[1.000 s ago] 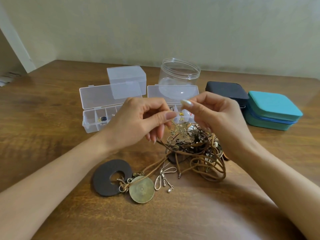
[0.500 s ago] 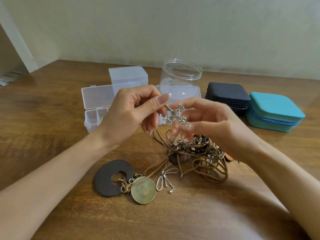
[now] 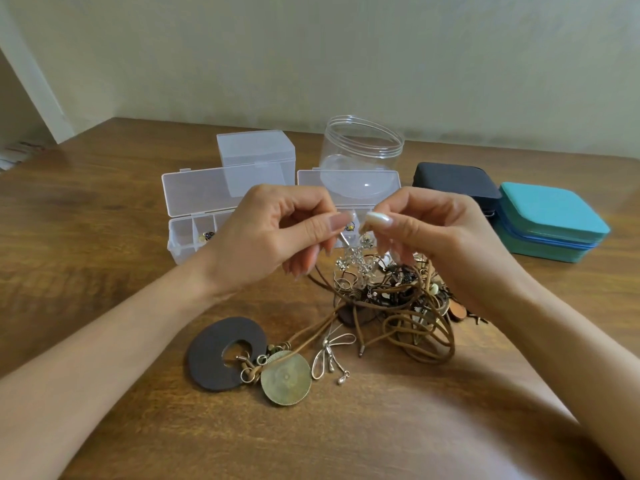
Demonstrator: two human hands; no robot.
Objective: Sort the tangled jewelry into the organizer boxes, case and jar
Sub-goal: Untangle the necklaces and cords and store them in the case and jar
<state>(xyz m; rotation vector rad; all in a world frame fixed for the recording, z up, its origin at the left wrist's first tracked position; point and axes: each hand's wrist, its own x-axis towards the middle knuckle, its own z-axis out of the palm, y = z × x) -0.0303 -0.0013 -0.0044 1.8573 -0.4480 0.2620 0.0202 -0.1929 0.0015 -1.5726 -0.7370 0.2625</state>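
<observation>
Item: silver cross pendant, hanging just above the tangled jewelry in front of the open organizer boxes, pinched at its top between your left hand and right hand, thumbs nearly meeting.

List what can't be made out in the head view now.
All head view.
Silver cross pendant: blurred; left hand pinches its hook, right hand's hold unclear.
Right clear plastic organizer box: compartments hidden behind both hands.
Black zip case, teal zip case: closed, contents unseen.
Tangled brown cord pile: separate pieces indistinguishable.
Left clear plastic organizer box: items too small.
</observation>
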